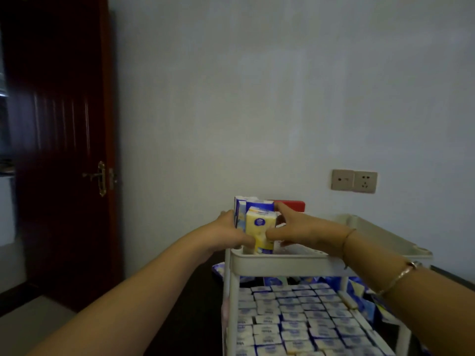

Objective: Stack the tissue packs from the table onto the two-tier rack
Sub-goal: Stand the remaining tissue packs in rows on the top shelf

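Both hands (259,233) around upright tissue packs (259,231) on rack (282,260) top

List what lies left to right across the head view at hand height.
Door handle → left hand → tissue packs gripped between both hands → right hand → wall socket.

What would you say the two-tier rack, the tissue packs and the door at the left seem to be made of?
The two-tier rack looks like matte off-white moulded plastic, judging by its rounded rim and hollow posts. The tissue packs both hands hold seem wrapped in thin glossy printed film. The door looks like dark red-brown varnished wood, with a sheen on its panels, though it could be veneer.
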